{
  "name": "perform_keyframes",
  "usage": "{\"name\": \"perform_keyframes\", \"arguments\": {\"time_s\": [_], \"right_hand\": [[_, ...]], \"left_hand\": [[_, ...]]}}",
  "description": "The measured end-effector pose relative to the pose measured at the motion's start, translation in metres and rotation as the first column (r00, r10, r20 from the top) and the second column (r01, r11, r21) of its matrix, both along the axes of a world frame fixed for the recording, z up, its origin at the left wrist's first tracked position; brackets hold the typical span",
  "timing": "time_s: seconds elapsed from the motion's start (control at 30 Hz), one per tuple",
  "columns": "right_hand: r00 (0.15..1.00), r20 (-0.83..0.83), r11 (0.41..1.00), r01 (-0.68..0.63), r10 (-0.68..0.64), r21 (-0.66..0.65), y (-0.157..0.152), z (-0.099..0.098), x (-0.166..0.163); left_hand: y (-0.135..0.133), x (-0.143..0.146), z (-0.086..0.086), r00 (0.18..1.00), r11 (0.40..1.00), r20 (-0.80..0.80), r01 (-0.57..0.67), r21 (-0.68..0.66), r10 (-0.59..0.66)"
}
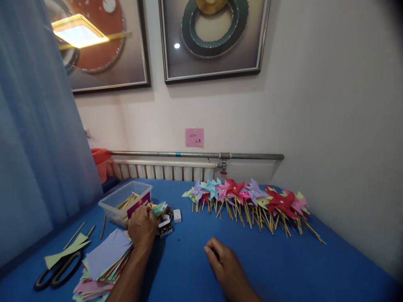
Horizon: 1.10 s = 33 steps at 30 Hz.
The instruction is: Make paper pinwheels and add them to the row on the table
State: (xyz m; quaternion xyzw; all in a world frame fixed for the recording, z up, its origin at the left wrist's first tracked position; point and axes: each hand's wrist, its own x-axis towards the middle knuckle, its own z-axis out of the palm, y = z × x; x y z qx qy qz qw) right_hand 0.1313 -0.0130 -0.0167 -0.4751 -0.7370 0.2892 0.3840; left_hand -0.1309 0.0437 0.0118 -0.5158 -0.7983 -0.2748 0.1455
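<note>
My left hand [143,225] reaches down beside the front right corner of a clear plastic box [108,206]; its fingertips are hidden behind the hand. Pieces of coloured paper [159,208] show just past its knuckles. Thin wooden sticks [127,201] lie inside the box. Right of this hand stands a small open box of dark metal pins [165,227], too small to make out exactly. Under the left forearm sits a stack of coloured paper sheets [108,253]. My right hand [224,262] rests on the blue cloth, fingers curled in, with nothing seen in it.
Finished paper pinwheels [234,191] on sticks lie in a row at the back right. Black-handled scissors [64,268] lie at the left under pale green paper strips [67,251]. A small white box [177,215] sits mid-table. A blue curtain [34,126] hangs left.
</note>
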Motion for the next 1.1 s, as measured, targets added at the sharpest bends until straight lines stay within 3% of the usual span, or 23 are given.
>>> {"name": "perform_keyframes", "arguments": {"time_s": [0.1, 0.3, 0.5, 0.73, 0.97, 1.1], "right_hand": [[1.0, 0.009, 1.0, -0.013, 0.013, -0.009, -0.0007, -0.0001, -0.0008], [0.999, 0.018, 1.0, -0.029, 0.029, -0.005, -0.0023, -0.0016, -0.001], [0.999, 0.03, 0.999, -0.035, 0.035, -0.01, -0.0021, -0.003, -0.0017], [0.998, 0.043, 0.999, -0.044, 0.045, -0.026, -0.0011, -0.0039, -0.0018], [0.997, 0.067, 0.998, -0.042, 0.045, -0.037, -0.0015, -0.0049, -0.001], [0.997, 0.069, 0.999, -0.042, 0.045, -0.031, -0.0015, -0.0053, -0.0011]], "left_hand": [[-0.0018, -0.0001, 0.001, 0.999, 0.996, -0.013, -0.04, 0.074, 0.041], [-0.0001, 0.0065, -0.0016, 0.998, 0.995, 0.07, 0.005, -0.1, 0.002], [0.0012, 0.0059, -0.0045, 0.988, 0.995, 0.124, 0.095, -0.027, -0.091], [-0.0019, 0.0036, 0.001, 0.991, 0.993, 0.137, -0.025, 0.116, 0.009], [0.0004, 0.0064, 0.0013, 0.974, 1.0, 0.226, -0.017, -0.001, 0.017], [-0.0016, 0.0065, 0.0021, 0.969, 0.996, 0.247, -0.007, 0.09, -0.015]]}}
